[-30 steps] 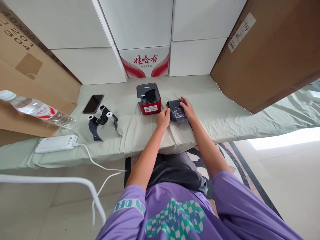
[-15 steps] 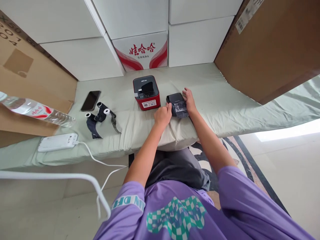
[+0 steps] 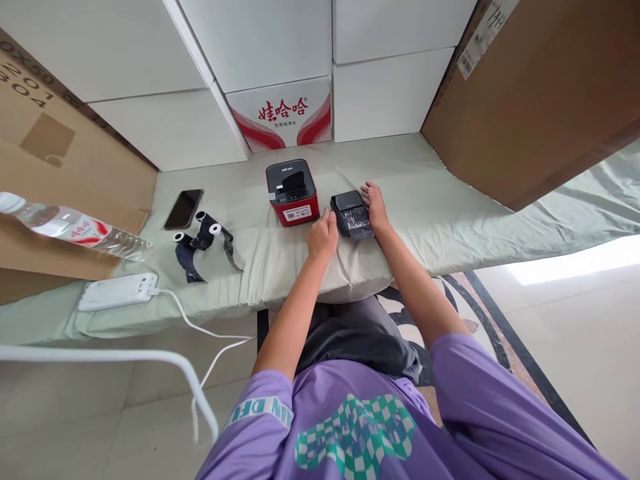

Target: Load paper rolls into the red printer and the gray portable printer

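A small black printer, just right of frame centre, is gripped between both hands: the left hand is pressed to its left edge, the right hand to its right side. The fingertips are hidden behind it. Just beside it on the left a red printer is seen; further left lie label rolls, a phone and a power strip, well apart.
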`<state>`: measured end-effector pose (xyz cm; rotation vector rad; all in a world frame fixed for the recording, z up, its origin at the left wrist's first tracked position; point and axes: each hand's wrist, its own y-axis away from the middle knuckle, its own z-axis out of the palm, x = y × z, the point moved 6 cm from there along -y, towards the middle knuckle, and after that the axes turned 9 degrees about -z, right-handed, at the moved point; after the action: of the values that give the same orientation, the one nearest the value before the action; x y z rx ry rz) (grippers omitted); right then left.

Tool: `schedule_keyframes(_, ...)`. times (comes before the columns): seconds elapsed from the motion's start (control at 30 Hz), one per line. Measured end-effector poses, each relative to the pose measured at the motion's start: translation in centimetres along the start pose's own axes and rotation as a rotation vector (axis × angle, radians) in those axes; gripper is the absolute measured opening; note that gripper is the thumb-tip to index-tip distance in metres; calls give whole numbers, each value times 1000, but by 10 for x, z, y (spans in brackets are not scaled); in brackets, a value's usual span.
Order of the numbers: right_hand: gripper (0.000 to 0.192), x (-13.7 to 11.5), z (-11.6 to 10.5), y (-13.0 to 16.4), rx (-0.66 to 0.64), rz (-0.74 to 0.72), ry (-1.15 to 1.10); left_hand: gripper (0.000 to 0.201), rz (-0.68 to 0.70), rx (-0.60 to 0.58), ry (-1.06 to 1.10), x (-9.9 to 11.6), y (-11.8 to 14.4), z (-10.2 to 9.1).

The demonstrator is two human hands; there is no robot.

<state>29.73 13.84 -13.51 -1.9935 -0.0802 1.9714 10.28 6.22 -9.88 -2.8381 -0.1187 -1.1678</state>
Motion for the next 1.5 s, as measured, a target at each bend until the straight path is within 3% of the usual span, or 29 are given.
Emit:
schedule_keyframes(0.23,100,-4,1,2,11,-3,-10,59,152,27,306,-5,-9,1)
schedule_keyframes(0.43,98,-5,2,2,19,4,-38,54,15,-152,600,19,-43,-4)
schedule_keyframes(0.53,92,-5,2,3,16,8,-69,39,98,-130,389,47,-52,-18)
schedule_keyframes(0.63,89,-3,2,2,4,1,-83,33,256,-101,-154,78,-54,-24)
schedule_keyframes(0.73,89,0,2,0,10,0,-87,38,301,-211,-626,98,-57,-15)
schedule_keyframes(0.8,90,2,2,-1,13,8,-86,38,327,-272,-783,111,-59,-9)
schedule_keyframes(0.9,92,4,2,-3,8,25,-84,40,349,-310,-865,124,-61,-4)
schedule_keyframes(1.1,84,7,2,-4,18,33,-98,45,370,-319,-966,126,-65,3)
schedule_keyframes(1.33,79,11,4,-6,25,32,-135,56,205,-457,-931,111,-85,6)
schedule_keyframes(1.5,78,11,3,-7,24,-37,-46,48,238,-389,-881,113,-87,1)
